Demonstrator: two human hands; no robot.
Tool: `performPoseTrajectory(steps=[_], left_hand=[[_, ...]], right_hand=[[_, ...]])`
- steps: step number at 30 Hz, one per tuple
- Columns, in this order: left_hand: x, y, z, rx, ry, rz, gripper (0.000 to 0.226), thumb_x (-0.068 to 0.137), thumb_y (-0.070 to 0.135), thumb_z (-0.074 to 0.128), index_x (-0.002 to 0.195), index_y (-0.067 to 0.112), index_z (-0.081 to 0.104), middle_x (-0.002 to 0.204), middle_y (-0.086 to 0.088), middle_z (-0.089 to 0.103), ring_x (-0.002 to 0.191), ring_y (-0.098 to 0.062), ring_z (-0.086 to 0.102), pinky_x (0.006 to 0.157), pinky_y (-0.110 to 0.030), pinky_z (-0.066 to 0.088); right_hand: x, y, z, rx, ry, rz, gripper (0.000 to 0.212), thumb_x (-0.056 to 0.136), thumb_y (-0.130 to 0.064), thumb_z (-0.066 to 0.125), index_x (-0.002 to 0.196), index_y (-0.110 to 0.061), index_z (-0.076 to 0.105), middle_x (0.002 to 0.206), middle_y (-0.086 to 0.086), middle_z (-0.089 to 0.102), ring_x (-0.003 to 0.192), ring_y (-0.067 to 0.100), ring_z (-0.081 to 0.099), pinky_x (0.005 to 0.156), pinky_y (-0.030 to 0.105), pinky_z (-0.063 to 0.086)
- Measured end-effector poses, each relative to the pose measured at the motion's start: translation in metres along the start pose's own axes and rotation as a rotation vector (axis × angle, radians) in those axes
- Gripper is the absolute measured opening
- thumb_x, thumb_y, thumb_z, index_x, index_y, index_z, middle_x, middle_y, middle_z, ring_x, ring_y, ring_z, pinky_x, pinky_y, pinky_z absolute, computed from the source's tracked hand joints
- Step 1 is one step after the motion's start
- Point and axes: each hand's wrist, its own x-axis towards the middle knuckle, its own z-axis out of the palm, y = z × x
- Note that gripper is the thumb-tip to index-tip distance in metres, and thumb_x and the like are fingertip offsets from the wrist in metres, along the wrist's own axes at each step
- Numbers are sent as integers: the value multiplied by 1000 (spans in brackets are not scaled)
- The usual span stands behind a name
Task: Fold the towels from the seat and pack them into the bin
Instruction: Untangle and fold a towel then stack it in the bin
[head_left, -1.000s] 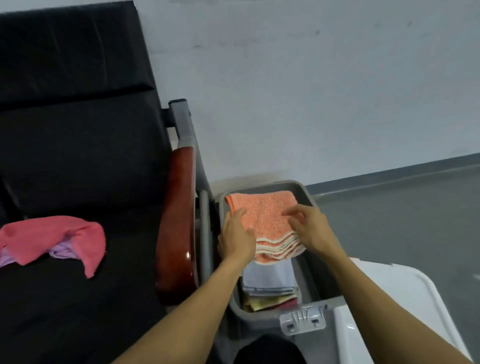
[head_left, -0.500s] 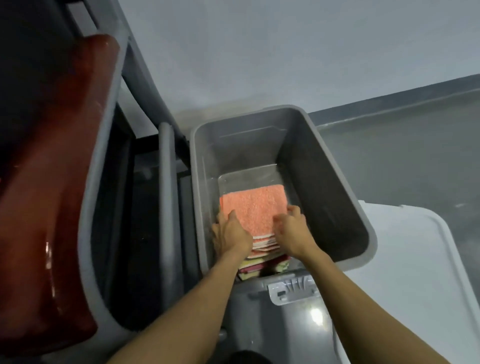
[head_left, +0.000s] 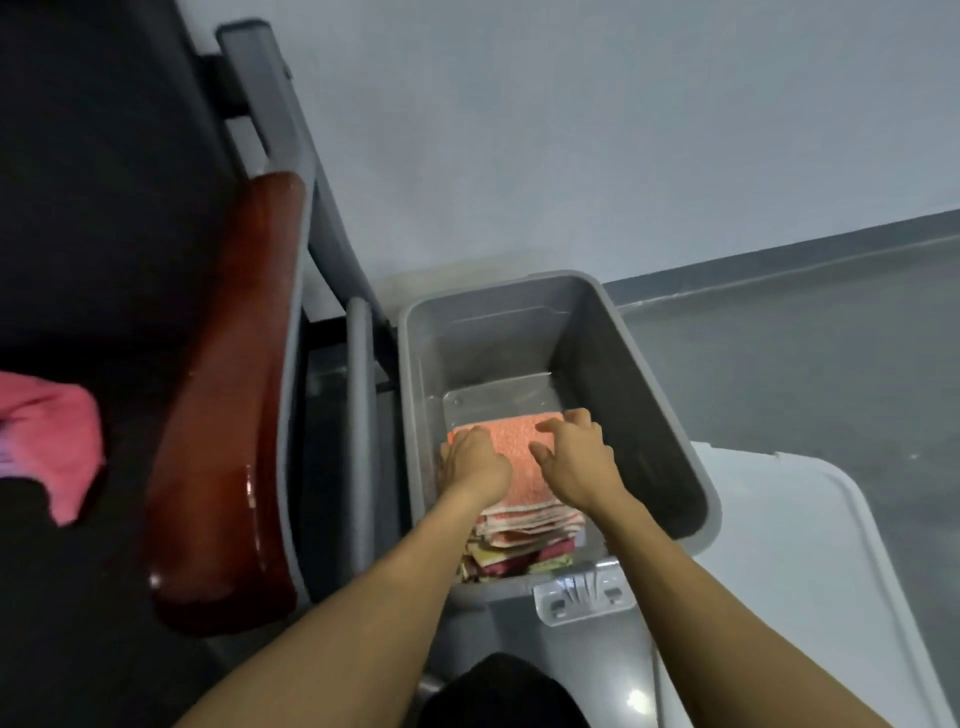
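A folded orange towel (head_left: 511, 449) lies on top of a stack of folded towels (head_left: 524, 540) at the near end of the grey bin (head_left: 652, 379). Both hands are down inside the bin. My left hand (head_left: 475, 462) rests on the towel's left side, its fingertips hidden past the edge by the bin wall. My right hand (head_left: 579, 462) hovers over the towel's right side with fingers spread and relaxed, gripping nothing. A crumpled pink towel (head_left: 60, 441) lies on the black seat (head_left: 104, 234) at the far left.
The seat's glossy brown armrest (head_left: 223, 405) and grey metal frame (head_left: 361, 415) stand between seat and bin. A white lid (head_left: 800, 561) lies on the floor right of the bin. The bin's far half shows bare bottom. A grey wall rises behind.
The orange towel has gone from above the bin rim down onto the stack. My right hand has let go and spread its fingers. The view swung back left, showing the pink towel again.
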Motion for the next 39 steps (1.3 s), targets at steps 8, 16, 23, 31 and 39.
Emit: performPoseTrajectory(steps=[8,16,23,31,39], left_hand=[[-75,51,-162,-7,227,406,45,101,15,49,145,13,45,148,-10,49,138,-27,42,115,-38,33],[-172,-68,-313,-119,563,333,34,99,19,56,133,22,55,130,-1,58,126,-22,46,105,-45,43],[-185,-248,-349,-242,648,53,32,90,5,55,118,18,64,121,-4,68,118,-24,58,101,-41,46],[-124,-359,-305,-245,586,-97,33,94,11,59,126,19,61,129,-1,65,124,-24,53,108,-40,42],[-73,-372,-280,-134,326,-80,54,93,13,60,142,25,42,138,-2,57,131,-28,42,111,-47,36]], right_hand=[[-50,-135,-118,103,308,-269,37,104,-27,47,136,-11,56,140,13,52,125,31,53,103,48,45],[-118,-312,-113,366,324,-564,32,103,-22,50,132,-14,59,129,2,62,114,17,60,97,30,48],[-139,-417,26,245,-20,-677,34,98,-20,58,130,-11,63,131,7,61,116,22,60,98,32,48],[-92,-424,167,-31,-244,-615,35,97,-21,56,132,-19,64,139,17,44,130,35,44,108,39,40],[-68,-412,206,-347,-52,-744,30,89,0,52,115,-12,63,122,7,52,112,29,46,88,42,42]])
